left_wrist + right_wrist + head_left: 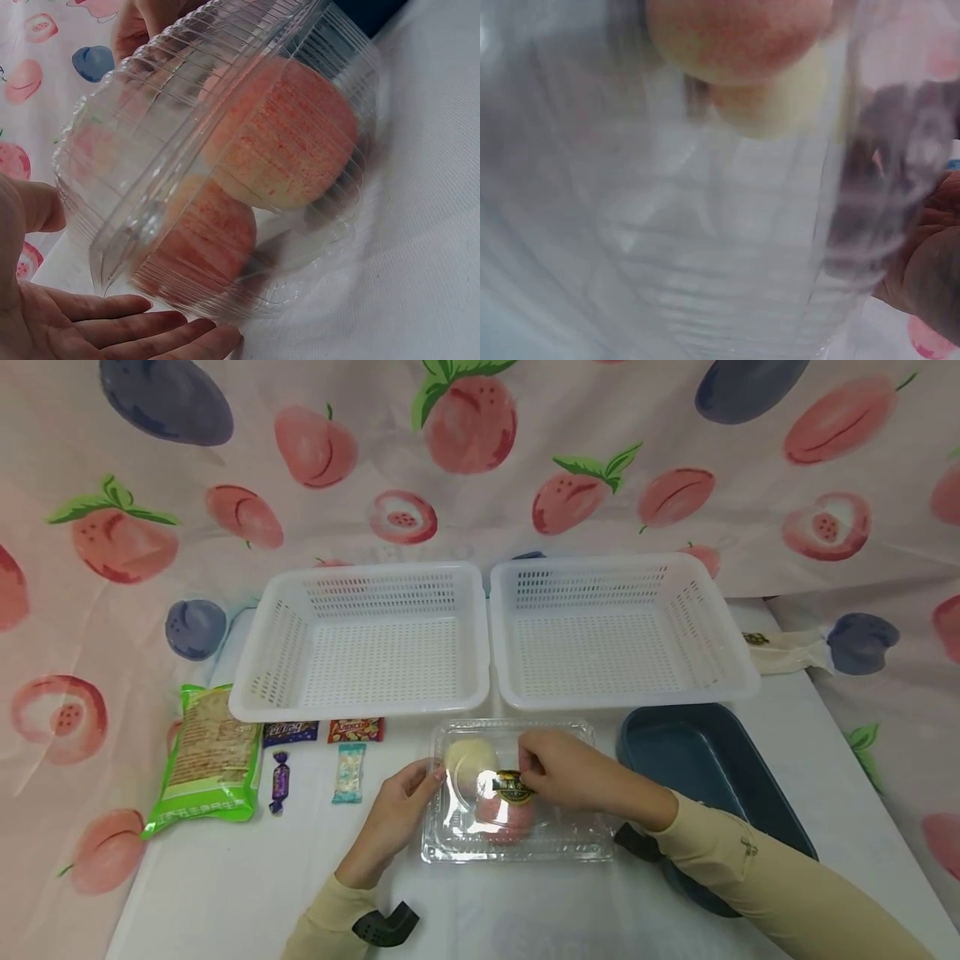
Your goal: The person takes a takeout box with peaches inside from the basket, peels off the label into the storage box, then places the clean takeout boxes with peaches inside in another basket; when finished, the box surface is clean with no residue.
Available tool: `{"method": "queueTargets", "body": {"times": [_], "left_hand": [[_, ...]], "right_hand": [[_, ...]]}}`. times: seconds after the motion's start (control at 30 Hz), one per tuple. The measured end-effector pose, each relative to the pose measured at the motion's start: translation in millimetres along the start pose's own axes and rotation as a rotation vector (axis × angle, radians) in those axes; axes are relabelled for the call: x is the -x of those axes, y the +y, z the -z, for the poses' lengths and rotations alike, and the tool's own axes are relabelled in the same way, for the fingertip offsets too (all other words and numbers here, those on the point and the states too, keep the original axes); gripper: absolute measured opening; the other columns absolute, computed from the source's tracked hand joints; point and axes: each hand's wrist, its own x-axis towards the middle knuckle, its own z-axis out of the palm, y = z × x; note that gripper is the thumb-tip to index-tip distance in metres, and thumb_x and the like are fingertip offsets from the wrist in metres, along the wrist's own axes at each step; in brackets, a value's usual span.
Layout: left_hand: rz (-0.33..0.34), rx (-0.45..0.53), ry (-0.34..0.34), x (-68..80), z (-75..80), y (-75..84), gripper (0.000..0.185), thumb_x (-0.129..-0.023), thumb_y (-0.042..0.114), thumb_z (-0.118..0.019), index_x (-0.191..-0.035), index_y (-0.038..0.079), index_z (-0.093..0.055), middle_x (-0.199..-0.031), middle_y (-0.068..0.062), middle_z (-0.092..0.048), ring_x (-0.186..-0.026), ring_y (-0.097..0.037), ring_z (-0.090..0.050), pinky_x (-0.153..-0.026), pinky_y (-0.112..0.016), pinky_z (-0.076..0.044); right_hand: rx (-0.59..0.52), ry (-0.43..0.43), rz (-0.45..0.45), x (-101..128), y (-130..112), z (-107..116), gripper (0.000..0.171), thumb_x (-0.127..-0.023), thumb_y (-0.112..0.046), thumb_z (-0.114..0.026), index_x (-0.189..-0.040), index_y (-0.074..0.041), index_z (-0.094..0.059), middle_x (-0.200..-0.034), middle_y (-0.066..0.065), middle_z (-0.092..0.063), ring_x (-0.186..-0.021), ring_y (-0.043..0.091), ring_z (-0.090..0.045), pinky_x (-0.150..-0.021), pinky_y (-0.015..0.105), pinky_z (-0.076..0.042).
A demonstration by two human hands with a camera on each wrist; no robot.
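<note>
A clear plastic clamshell box (577, 835) lies on the white table with its lid down. Inside are round fruits, one pale yellow fruit (467, 756) and one pink fruit (506, 822); the left wrist view shows a red-and-yellow fruit (289, 135) through the wall. My left hand (401, 810) touches the box's left side, its fingers (150, 330) straight along the wall. Above the lid, my right hand (562, 768) pinches the edge of a black-and-gold sticker (512, 786). Whether the sticker is fully stuck down cannot be seen. Blur fills much of the right wrist view.
Two white baskets (360, 706) (630, 693) stand behind the box. A dark blue tray (682, 735) sits at right, partly under my right forearm. To the left lie a green snack bag (210, 760), a purple candy (280, 782) and several small packets (348, 774).
</note>
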Motion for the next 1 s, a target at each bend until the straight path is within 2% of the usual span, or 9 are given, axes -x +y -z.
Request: {"method": "queueTargets", "body": {"times": [0.1,0.23,0.4,0.67,0.83,1.0], "left_hand": [[-0.001,0.008,-0.004,-0.1,-0.1,-0.1,0.060,-0.108,0.034,-0.060,-0.148,-0.009,-0.050,-0.146,-0.029,-0.058,-0.140,-0.044,-0.053,-0.114,-0.059,-0.044],[0.004,0.014,-0.004,0.1,0.4,-0.4,0.060,-0.107,0.034,-0.060,-0.147,-0.009,-0.050,-0.146,-0.030,-0.058,-0.140,-0.044,-0.053,-0.114,-0.059,-0.044],[0.012,0.019,0.000,0.6,0.8,-0.6,0.058,-0.108,0.034,-0.059,-0.147,-0.008,-0.051,-0.145,-0.029,-0.059,-0.139,-0.043,-0.055,-0.113,-0.059,-0.046],[0.014,0.022,-0.001,1.0,0.6,-0.9,0.058,-0.108,0.034,-0.059,-0.146,-0.008,-0.052,-0.143,-0.029,-0.061,-0.136,-0.042,-0.057,-0.112,-0.058,-0.048],[0.006,0.026,-0.003,1.1,0.7,-1.5,0.060,-0.107,0.035,-0.060,-0.147,-0.009,-0.051,-0.144,-0.029,-0.060,-0.138,-0.043,-0.056,-0.113,-0.059,-0.046],[-0.007,0.032,-0.005,1.3,0.6,-2.0,0.060,-0.107,0.037,-0.060,-0.146,-0.008,-0.053,-0.142,-0.028,-0.062,-0.135,-0.041,-0.059,-0.111,-0.058,-0.048]], "right_hand": [[-0.020,-0.004,0.010,1,0,1,0.015,-0.092,0.001,-0.061,-0.083,-0.011,-0.057,-0.076,-0.002,-0.056,-0.066,0.009,-0.049,-0.057,0.023,-0.043],[-0.110,-0.005,-0.010,3,3,6,0.013,-0.092,0.000,-0.063,-0.085,-0.010,-0.058,-0.080,-0.001,-0.058,-0.073,0.011,-0.052,-0.063,0.024,-0.046],[-0.205,0.047,-0.027,8,9,15,0.009,-0.094,0.000,-0.063,-0.089,-0.008,-0.060,-0.083,0.001,-0.061,-0.077,0.013,-0.055,-0.065,0.024,-0.048],[-0.173,0.206,-0.112,32,18,50,0.002,-0.099,-0.005,-0.066,-0.099,-0.005,-0.064,-0.090,0.004,-0.066,-0.081,0.017,-0.058,-0.065,0.026,-0.048],[-0.146,0.264,-0.179,49,32,67,0.005,-0.102,-0.007,-0.065,-0.103,-0.002,-0.064,-0.091,0.006,-0.065,-0.079,0.018,-0.055,-0.062,0.025,-0.047],[-0.122,0.310,-0.217,62,49,74,0.007,-0.102,-0.008,-0.065,-0.105,-0.001,-0.065,-0.092,0.006,-0.065,-0.079,0.015,-0.054,-0.062,0.024,-0.046]]}}
